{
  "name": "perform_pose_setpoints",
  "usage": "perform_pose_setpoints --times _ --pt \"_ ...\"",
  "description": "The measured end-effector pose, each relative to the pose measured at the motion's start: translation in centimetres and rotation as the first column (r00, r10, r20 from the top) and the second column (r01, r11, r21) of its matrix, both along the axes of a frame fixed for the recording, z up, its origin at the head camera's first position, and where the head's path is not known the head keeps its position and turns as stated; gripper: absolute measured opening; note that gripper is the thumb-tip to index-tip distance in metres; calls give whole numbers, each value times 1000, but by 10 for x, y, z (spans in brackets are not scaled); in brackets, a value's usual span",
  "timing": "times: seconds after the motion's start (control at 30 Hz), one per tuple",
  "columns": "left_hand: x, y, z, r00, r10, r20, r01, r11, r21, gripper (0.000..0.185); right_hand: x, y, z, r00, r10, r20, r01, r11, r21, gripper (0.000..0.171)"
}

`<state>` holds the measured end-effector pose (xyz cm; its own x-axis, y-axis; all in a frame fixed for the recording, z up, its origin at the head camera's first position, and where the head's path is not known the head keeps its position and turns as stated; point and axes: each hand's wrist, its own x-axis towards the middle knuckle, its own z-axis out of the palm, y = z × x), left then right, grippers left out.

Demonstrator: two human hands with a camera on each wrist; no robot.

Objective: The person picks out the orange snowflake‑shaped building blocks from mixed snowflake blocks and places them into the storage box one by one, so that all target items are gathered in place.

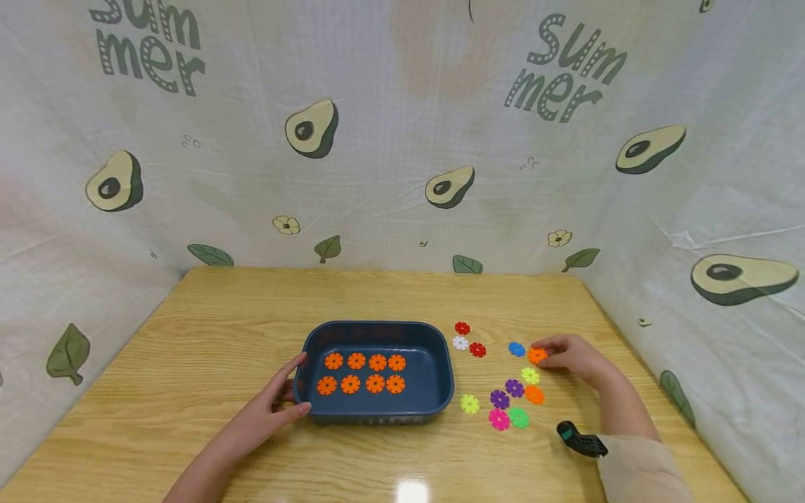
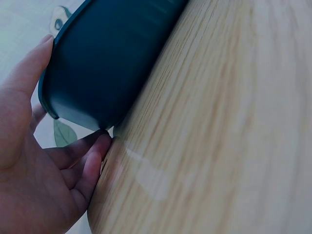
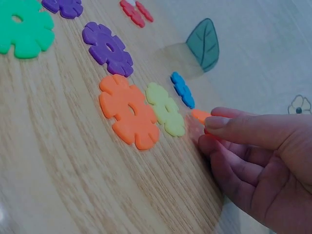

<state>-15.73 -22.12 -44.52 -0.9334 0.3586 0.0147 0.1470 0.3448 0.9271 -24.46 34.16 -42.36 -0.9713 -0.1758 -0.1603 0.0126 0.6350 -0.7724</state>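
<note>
My left hand (image 1: 278, 399) holds the left end of a dark blue plastic tray (image 1: 443, 377), thumb at the front corner and index finger on the left rim. In the left wrist view, other fingers (image 2: 90, 168) are curled low beside the tray's base. Inside the tray, orange notched discs (image 1: 375, 383) lie in two rows. My right hand (image 1: 575, 358) pinches another orange notched disc (image 3: 201, 115) between thumb and fingers, mostly hidden by them in the right wrist view. A blue disc (image 1: 517, 349) lies just left of that hand.
Right of the tray lie red discs (image 1: 477, 350), a white one (image 1: 460, 343), purple ones (image 1: 499, 399), yellow-green ones (image 1: 469, 404), a pink one (image 1: 499, 419), a green one (image 1: 518, 418) and a loose orange disc (image 1: 534, 395). A printed cloth (image 1: 377, 209) surrounds the wooden table (image 1: 220, 314).
</note>
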Motion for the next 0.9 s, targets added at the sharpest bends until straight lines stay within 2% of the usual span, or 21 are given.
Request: perform_pose_setpoints --times 0.37,0.5,0.73,0.9 --pt "-1 0 -1 1000 10 11 -10 1000 7 78 7 -33 24 996 81 40 -80 996 -32 40" --pt "1 1 0 999 23 42 -23 1000 -7 77 7 -46 32 989 136 52 -133 989 -69 40" --pt "1 0 2 1000 -2 19 2 1000 5 77 7 -71 45 977 203 72 -194 975 -113 38" --pt "0 1 1 999 15 33 -15 1000 -7 77 6 -88 51 969 235 75 -222 964 -148 38"
